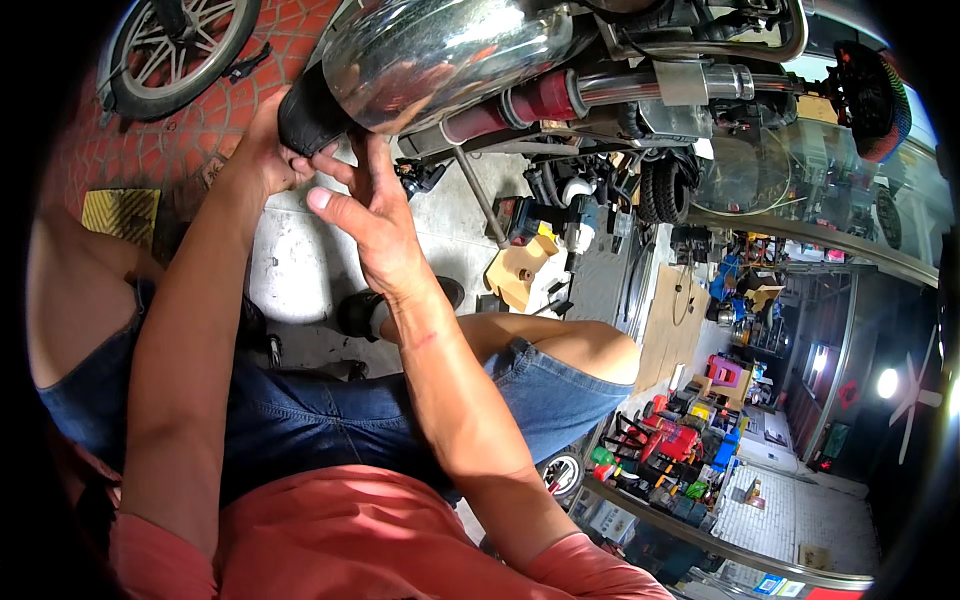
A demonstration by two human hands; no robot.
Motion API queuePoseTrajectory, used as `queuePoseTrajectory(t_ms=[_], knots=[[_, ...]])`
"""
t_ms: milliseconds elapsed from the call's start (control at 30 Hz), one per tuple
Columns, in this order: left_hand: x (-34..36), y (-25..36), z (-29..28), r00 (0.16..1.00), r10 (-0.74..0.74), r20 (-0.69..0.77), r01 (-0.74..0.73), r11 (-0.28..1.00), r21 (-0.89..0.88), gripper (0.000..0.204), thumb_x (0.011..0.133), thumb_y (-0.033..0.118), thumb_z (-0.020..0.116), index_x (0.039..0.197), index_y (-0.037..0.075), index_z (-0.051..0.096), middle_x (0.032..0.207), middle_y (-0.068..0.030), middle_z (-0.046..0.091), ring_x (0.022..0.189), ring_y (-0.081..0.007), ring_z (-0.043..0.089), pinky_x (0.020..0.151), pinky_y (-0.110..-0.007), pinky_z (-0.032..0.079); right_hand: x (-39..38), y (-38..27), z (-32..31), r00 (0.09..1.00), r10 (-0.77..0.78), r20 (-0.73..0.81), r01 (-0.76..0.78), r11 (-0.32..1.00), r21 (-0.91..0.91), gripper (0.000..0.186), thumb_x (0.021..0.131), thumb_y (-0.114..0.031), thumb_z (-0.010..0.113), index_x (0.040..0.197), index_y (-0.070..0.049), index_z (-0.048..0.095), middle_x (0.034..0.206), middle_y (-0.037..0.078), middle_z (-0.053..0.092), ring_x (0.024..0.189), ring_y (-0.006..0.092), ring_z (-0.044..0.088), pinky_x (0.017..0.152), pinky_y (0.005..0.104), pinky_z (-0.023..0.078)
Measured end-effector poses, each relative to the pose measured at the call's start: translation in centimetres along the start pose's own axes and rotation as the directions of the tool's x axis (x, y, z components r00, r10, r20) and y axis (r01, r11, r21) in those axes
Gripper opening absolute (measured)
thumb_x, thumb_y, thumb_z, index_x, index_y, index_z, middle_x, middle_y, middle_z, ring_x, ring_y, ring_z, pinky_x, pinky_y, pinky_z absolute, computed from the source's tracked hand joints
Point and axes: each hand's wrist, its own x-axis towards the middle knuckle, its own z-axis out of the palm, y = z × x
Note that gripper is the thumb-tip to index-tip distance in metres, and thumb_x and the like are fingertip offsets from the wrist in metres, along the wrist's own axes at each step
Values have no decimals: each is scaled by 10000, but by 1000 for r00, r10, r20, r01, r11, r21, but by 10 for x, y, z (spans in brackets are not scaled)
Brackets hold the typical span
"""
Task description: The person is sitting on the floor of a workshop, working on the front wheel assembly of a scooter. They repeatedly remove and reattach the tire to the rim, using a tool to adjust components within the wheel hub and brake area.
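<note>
A scooter or small bike with a glossy silver curved cover fills the upper middle. From the cover's left end sticks out a dark, rounded black part, its exact kind not clear. My left hand is closed around the underside of this part, with the fingertips curled beneath it. Close by on the right, my right hand has its thumb stretched out and its fingers apart. Its fingertips reach up beside the black part, under the cover's lower edge, where they are partly hidden. Nothing shows in the right palm.
A red and chrome tube runs right toward a dark grip. A grey stand leg slants to the floor. Beyond lie a torn cardboard piece, power tools and tyres. A spoked wheel stands upper left, near a yellow mat.
</note>
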Motion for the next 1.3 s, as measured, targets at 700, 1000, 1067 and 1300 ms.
queuePoseTrajectory(t_ms=[700,1000,1067,1300], knots=[[-13,3,26,998,39,-50,-39,999,-2,518,1088,510,408,1079,70,682,738,-93,687,478,-119,576,305,-190,323,3,-4,4,998,12,-65,-13,1000,-25,876,891,17,745,1644,-78,306,1476,171,583,1335,226,540,946,321,546],[-8,1,14,995,81,-66,-75,993,90,553,1068,581,465,1075,85,709,740,-114,713,427,-108,568,322,-186,340,3,-6,3,997,22,-67,-23,1000,-13,918,895,30,727,1674,-88,257,1485,158,545,1334,243,562,920,319,553],[-7,10,12,997,61,-56,-52,987,150,536,1067,572,482,1071,88,712,744,-101,717,457,-111,599,333,-187,353,9,-3,4,999,-21,-35,20,1000,-5,907,889,25,726,1664,-76,267,1492,154,521,1351,258,562,908,314,554],[-7,5,23,964,136,-227,-102,982,157,419,1041,528,545,920,145,664,688,6,654,505,-108,606,355,-196,301,6,-3,6,999,-22,-43,22,1000,10,840,859,-64,750,1601,-27,358,1565,125,483,1364,325,545,1152,453,419]])
